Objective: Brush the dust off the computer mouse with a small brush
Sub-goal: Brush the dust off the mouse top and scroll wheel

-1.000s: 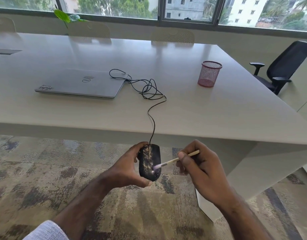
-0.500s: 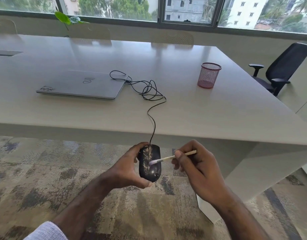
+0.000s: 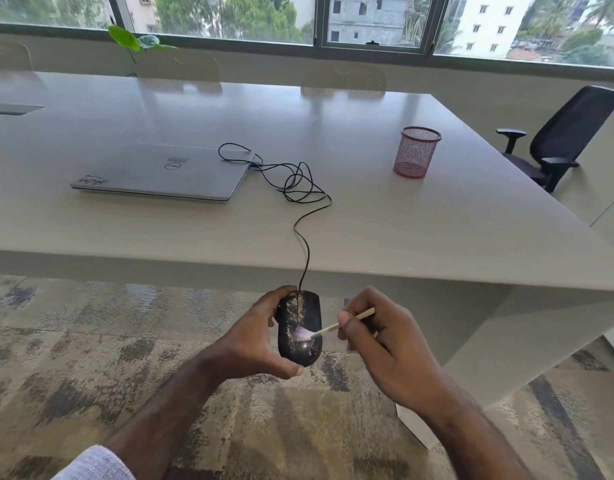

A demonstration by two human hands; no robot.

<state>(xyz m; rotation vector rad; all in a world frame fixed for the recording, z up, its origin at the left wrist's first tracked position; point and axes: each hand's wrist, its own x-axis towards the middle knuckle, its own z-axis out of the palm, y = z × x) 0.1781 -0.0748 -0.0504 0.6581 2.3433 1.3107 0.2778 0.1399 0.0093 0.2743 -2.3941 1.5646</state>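
Since half a second ago the brush (image 3: 328,327) bristles have slid lower down the dusty computer mouse (image 3: 300,329). Past the near edge of the broad bench (image 3: 437,230), above patterned carpet (image 3: 73,341), the left hand (image 3: 253,344) cups the mouse while the right hand (image 3: 385,344) pinches the brush's wooden handle. A closed Dell laptop (image 3: 163,171) lies flat on the bench.

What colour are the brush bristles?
Pale pink-lilac bristles, splayed on the black mouse; head view.
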